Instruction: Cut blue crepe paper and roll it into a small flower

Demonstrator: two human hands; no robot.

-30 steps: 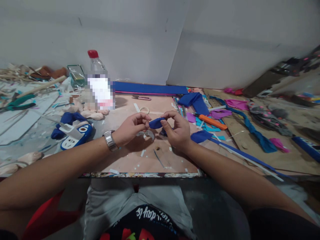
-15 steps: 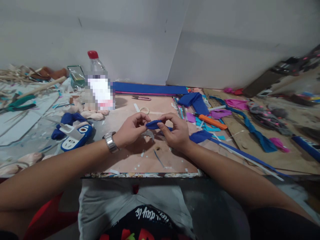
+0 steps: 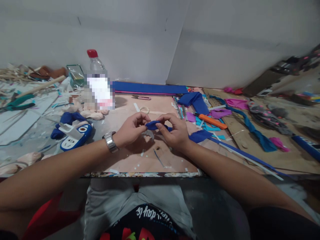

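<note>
Blue cloth (image 3: pixel 152 125), small and folded over on itself, hung between two hands just above the middle of the desk (image 3: pixel 130 160). A second earlier it had looked broader and sloped up toward the right; now it showed narrower, nearly level, with its end drawn in against the left fingertips. The left hand's (image 3: pixel 130 130) grip was pinched together on that end, while the right hand's (image 3: pixel 177 130) grip was clamped on the cloth further along, thumb on top, part of the piece passing behind its fingers. In my judgement, that meant the handling had become shared, both ends steadied for close finger work. The fold itself was too small to read. A translucent scrap (image 3: pixel 149 134) lay below the cloth, a pale ring (image 3: pixel 144 107) just beyond the hands, and another blue piece (image 3: pixel 200 136) beside the right wrist, near an orange cutter (image 3: pixel 212 121).
</note>
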